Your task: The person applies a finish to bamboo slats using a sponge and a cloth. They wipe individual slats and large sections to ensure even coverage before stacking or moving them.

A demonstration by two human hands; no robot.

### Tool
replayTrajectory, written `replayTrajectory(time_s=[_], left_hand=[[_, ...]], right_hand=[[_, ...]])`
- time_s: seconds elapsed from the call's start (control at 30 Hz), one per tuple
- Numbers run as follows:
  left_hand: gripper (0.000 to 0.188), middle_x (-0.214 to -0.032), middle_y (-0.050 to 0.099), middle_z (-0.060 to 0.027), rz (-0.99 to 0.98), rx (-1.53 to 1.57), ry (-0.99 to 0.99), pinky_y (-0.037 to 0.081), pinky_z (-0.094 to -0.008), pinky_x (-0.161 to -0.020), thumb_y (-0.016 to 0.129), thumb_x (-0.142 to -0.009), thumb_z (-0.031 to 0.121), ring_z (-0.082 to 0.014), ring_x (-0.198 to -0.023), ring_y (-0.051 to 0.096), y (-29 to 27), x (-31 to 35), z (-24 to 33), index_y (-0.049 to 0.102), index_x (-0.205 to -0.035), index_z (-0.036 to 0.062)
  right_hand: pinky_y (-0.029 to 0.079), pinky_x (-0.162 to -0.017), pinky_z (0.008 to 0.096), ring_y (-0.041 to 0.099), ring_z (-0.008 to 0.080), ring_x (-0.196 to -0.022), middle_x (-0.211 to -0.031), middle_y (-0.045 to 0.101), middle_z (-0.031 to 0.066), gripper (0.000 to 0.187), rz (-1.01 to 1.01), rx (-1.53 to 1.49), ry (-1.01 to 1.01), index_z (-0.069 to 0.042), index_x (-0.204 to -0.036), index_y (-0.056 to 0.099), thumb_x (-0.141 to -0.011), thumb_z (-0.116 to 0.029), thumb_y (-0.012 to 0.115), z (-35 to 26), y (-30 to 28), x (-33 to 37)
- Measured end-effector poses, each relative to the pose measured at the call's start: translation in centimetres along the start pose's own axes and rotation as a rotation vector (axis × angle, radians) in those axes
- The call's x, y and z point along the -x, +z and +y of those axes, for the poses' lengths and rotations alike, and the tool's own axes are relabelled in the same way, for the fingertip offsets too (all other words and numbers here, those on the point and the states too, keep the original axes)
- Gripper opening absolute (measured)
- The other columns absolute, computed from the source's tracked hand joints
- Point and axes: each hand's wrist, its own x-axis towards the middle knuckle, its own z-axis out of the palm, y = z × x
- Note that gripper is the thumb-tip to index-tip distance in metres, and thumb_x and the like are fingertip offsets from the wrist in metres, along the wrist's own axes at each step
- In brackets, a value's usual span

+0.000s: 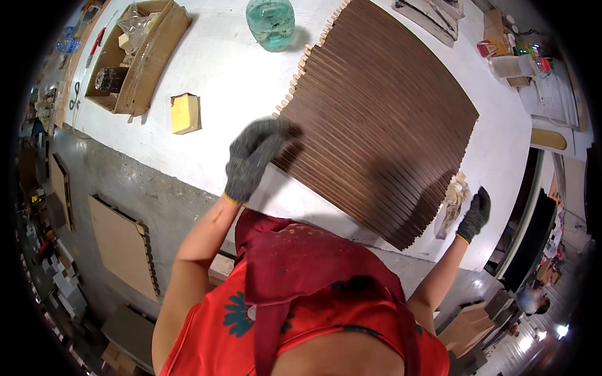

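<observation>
A large brown panel of narrow parallel slats (382,106) lies on the white table. Short pale wooden pegs (300,66) stick out along its upper left edge. My left hand (256,153), in a dark grey knit glove, is at the panel's left edge below the pegs. Its fingers curl together over the slat ends and hide whatever they pinch. Off the panel's right side, my right hand (475,216) wears a matching glove and hovers with fingers extended, holding nothing visible. Between it and the panel lies a crumpled pale cloth (454,199).
A yellow block (185,113) sits left of the panel. Farther left stands an open cardboard box (145,66) with a dark roll and plastic inside, near scissors (74,96). A greenish clear jug (271,25) stands at the back. Boards (122,247) rest on the floor at left.
</observation>
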Motion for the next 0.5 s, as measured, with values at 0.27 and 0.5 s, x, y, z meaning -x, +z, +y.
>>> replayTrajectory(time_s=[0.27,0.5], left_hand=[[0.114,-0.150,0.036,-0.0246,-0.098,-0.801,0.077,0.036,-0.0414,-0.114,0.085,-0.067,0.051,-0.0350,-0.137,0.041,1.9,-14.8,-3.1,0.025,-0.151,0.0020],[0.116,-0.144,0.047,-0.0190,-0.166,-0.559,-0.021,0.045,-0.0377,-0.106,0.089,-0.065,0.044,-0.0292,-0.128,0.052,2.4,-16.5,-4.4,0.025,-0.153,0.0038]], right_hand=[[0.044,-0.101,0.0438,0.057,0.0397,-0.115,-0.125,0.062,0.0197,0.040,-0.145,0.659,-0.312,-0.004,-0.127,0.059,-0.089,-0.018,0.065,-1.5,3.9,6.1],[0.046,-0.097,0.0341,0.060,0.0228,-0.108,-0.122,0.062,0.0137,0.041,0.006,0.019,0.231,0.003,-0.128,0.056,-0.092,-0.014,0.066,1.5,1.2,2.2]])
